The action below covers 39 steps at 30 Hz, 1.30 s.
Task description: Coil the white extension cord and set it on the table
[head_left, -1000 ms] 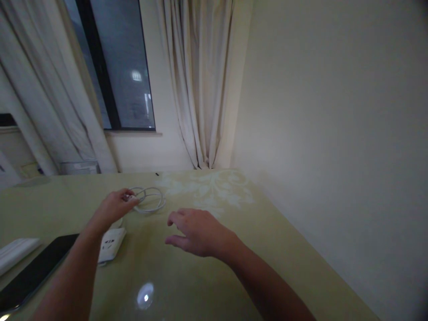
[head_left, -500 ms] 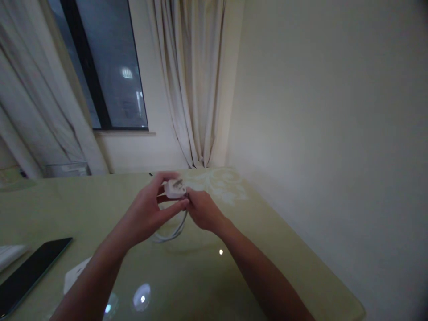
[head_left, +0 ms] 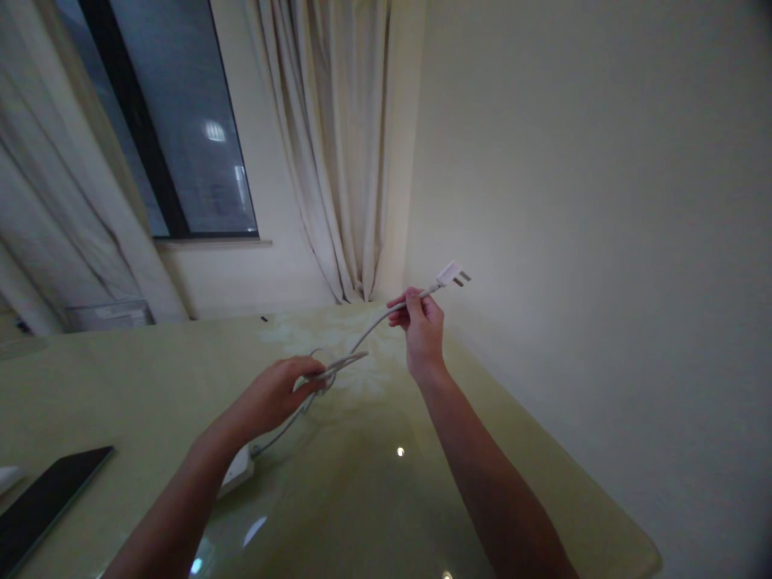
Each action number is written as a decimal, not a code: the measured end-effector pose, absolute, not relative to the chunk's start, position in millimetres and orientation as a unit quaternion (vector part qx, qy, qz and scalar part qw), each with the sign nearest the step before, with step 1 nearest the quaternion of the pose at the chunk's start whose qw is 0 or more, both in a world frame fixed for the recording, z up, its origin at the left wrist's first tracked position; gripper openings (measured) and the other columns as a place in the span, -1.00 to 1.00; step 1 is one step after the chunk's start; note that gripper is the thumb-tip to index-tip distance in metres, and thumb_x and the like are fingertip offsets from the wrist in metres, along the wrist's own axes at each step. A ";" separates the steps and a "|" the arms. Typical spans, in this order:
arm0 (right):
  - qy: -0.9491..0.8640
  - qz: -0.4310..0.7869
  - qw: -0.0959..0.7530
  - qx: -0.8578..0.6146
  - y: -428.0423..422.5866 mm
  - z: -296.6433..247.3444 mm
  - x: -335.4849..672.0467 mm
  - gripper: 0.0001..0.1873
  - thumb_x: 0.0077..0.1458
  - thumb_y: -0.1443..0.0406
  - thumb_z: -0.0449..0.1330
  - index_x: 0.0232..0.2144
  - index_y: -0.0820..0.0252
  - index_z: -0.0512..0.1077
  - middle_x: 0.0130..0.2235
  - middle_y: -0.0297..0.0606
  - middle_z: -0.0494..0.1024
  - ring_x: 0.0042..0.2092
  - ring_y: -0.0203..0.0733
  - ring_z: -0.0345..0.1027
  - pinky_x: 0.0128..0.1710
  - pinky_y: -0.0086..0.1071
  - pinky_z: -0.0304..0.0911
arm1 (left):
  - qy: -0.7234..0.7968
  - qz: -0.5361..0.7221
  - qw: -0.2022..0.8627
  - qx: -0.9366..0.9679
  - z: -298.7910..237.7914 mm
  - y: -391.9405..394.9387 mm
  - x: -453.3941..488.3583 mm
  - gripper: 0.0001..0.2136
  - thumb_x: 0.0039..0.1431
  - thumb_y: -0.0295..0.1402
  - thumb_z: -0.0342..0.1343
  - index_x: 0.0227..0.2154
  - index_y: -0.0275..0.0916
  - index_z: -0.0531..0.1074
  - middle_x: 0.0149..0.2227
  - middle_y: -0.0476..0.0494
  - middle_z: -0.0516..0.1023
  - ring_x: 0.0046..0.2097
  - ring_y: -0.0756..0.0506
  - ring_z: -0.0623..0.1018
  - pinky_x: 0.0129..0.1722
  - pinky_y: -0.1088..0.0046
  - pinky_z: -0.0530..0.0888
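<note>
My right hand (head_left: 422, 326) pinches a white power cord (head_left: 379, 324) just behind its plug (head_left: 449, 275). The plug's metal prongs point right, toward the wall. Lower and to the left, my left hand (head_left: 281, 392) is closed around the bundled loops of the same cord. From those loops the cord runs down to a white power strip (head_left: 240, 469), which lies on the table partly hidden behind my left forearm.
The pale green glossy table (head_left: 362, 507) meets a plain wall (head_left: 572, 241) on the right. A black tablet-like slab (head_left: 51, 503) lies at the left, beside a white object (head_left: 8, 478). Curtains (head_left: 331, 145) and a dark window (head_left: 181, 121) stand behind.
My right hand has moved up and right with the plug, drawing out a length of cord. My left hand has shifted lower onto the loops. More of the power strip shows beside my left forearm.
</note>
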State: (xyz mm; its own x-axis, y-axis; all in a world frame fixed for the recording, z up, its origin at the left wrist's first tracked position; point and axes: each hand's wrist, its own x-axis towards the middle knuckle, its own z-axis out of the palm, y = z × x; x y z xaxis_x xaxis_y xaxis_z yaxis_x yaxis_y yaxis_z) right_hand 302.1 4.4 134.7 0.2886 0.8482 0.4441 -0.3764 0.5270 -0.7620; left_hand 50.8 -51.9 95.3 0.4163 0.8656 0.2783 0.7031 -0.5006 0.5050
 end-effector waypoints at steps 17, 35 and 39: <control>-0.367 0.533 0.750 -0.138 -24.4 154.9 291.2 -0.77 0.05 0.24 0.50 -0.33 0.17 0.54 -0.31 -0.33 0.71 -0.37 -0.43 0.54 -0.27 -0.60 0.54 | 0.435 0.512 0.038 0.740 108.9 -57.9 62.2 -0.77 0.24 -0.40 0.16 -0.06 -0.18 0.54 -0.11 -0.13 0.66 -0.13 -0.13 0.63 -0.10 0.29 0.57; -0.211 0.620 0.741 -0.151 -13.7 150.0 292.0 -0.88 0.19 0.31 0.39 -0.29 0.24 0.54 -0.45 -0.29 0.67 -0.55 -0.48 0.39 -0.50 -0.69 0.39 | 0.364 0.503 0.094 0.778 127.9 -73.2 66.4 -0.88 0.32 -0.27 0.31 -0.16 -0.09 0.71 -0.20 -0.06 0.77 -0.19 -0.08 0.72 -0.18 0.45 0.59; -0.293 0.548 0.770 -0.142 -15.6 149.3 292.3 -0.73 0.08 0.24 0.49 -0.30 0.16 0.47 -0.42 -0.33 0.68 -0.52 -0.44 0.41 -0.49 -0.64 0.39 | 0.360 0.519 0.035 0.775 131.6 -73.2 61.2 -0.92 0.31 -0.32 0.31 -0.19 -0.08 0.70 -0.25 -0.02 0.74 -0.22 -0.06 0.66 -0.21 0.44 0.53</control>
State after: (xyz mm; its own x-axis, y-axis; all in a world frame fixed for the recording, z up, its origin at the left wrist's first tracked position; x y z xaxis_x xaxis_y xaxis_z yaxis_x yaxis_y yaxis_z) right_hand 292.3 -15.6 149.3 0.2265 0.9281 0.2956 -0.7612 0.3580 -0.5407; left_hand 61.2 -73.2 131.6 0.2028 0.5937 0.7787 0.5209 -0.7388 0.4276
